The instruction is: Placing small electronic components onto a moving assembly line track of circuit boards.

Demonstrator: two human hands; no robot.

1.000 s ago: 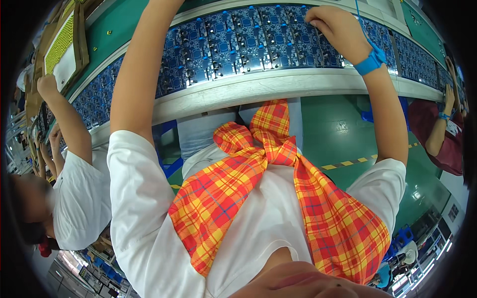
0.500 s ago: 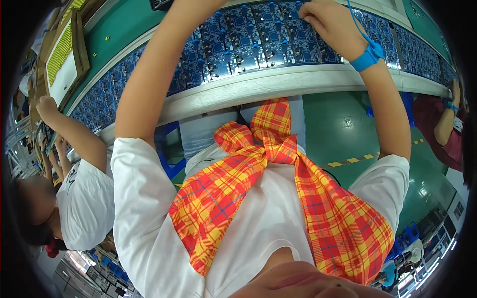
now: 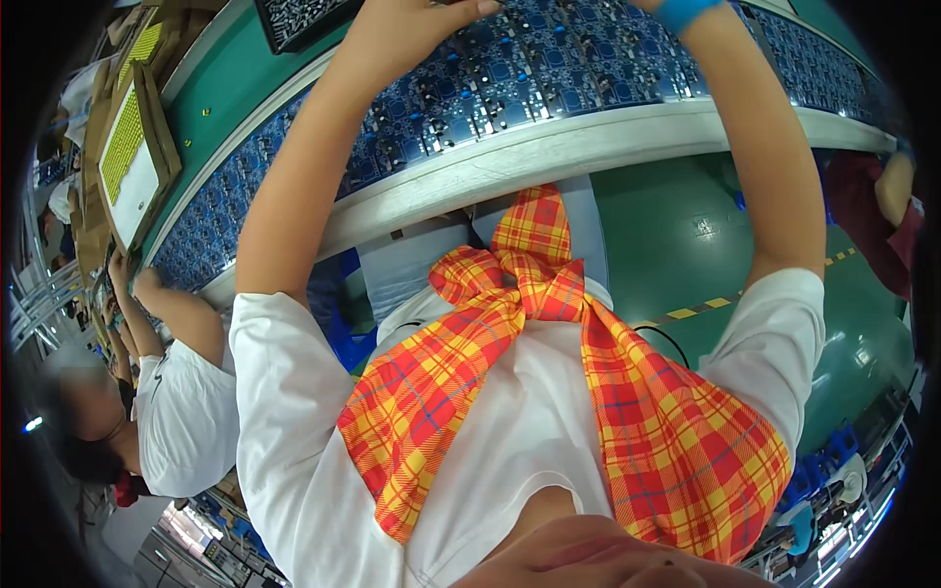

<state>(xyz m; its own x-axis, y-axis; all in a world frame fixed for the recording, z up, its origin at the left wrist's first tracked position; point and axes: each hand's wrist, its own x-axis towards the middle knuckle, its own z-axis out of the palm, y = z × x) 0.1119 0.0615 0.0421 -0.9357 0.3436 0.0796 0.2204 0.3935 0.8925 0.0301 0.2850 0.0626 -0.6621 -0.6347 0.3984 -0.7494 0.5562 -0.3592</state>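
Note:
Blue circuit boards [image 3: 510, 78] lie side by side in a long row beyond a pale rail [image 3: 529, 138], studded with small parts. Over their far side reaches my left hand [image 3: 417, 27], partly cut off by the upper edge. Its one plainly visible finger stretches to the right, apart from the others, and I see nothing held. My right hand [image 3: 647, 4] is almost wholly beyond the upper edge, so its fingers are hidden. A blue band [image 3: 683, 12] circles that wrist, above the boards on the right.
A black tray [image 3: 299, 24] of small metallic pieces stands on the green surface beyond my left forearm. Farther left, a cardboard box [image 3: 157, 152] holds a white sheet with rows of yellow parts. People work on the left [image 3: 186, 412] and right [image 3: 872, 216].
My left hand has come into view over the boards. My right hand, whose curled fingers showed before, has slipped past the upper edge. More of the black tray shows.

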